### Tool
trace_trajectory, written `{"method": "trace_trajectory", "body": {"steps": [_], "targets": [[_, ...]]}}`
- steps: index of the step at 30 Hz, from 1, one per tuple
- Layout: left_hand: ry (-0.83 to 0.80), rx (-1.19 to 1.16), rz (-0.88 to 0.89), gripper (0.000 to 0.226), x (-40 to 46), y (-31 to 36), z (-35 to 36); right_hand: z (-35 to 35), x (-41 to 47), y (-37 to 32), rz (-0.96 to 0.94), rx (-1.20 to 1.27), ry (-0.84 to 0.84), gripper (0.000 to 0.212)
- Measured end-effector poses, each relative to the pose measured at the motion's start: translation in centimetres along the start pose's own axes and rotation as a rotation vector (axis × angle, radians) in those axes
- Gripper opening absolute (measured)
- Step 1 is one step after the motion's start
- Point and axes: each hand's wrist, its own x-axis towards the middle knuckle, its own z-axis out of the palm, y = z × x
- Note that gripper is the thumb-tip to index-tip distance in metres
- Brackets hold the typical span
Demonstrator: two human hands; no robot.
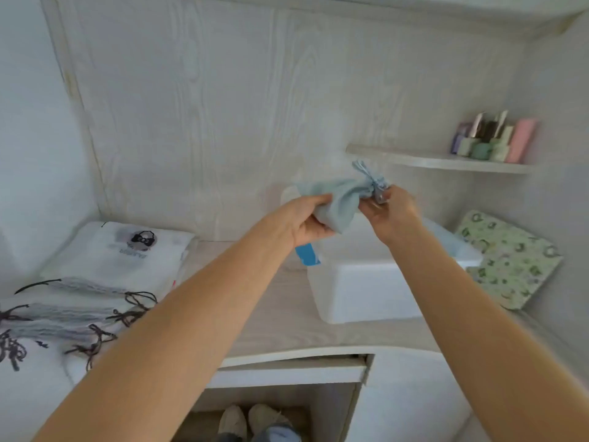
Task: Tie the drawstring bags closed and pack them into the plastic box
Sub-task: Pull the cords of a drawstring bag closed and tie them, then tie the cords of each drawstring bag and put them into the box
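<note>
We are holding a small pale-blue cloth drawstring bag (341,199) in the air above the translucent white plastic box (382,282), which is sitting open on the pale wood-grain counter (280,314). Our left hand (309,218) is gripping the bag's bottom end, fingers curled round the cloth. Our right hand (389,208) is pinching the gathered neck, where the pale-blue cord (366,173) is sticking up in loose loops. The blur is keeping us from telling whether a knot is already sitting there.

The main risk, as we are judging it, is the cord slipping from the right-hand pinch before it is pulled tight, so the neck opens again as the bag goes into the box. Tugging against the left hand could also drag the cloth free, dropping the bag beside the box instead of in it.

To the left, several grey bags with dark cords (76,311) are lying on a white printed cloth (127,253); those trailing cords are looking ready to tangle when we reach for the next one. A floral green pad (510,260) is leaning to the right of the box.
</note>
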Motion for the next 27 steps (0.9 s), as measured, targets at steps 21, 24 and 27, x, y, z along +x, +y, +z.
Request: {"method": "trace_trajectory", "body": {"steps": [21, 24, 27], "targets": [[0.193, 1.26, -0.17, 0.056, 6.6, -4.0, 4.0, -7.1, 5.2, -2.5, 0.259, -1.672, -0.21, 0.045], [0.203, 1.235, -0.022, 0.046, 6.9, -3.4, 3.6, -6.9, 5.1, -2.2, 0.256, -1.635, -0.219, 0.046], [0.206, 1.185, 0.131, 0.039, 6.3, -2.4, 3.0, -6.2, 4.3, -2.0, 0.198, -1.577, -0.266, 0.04]]}}
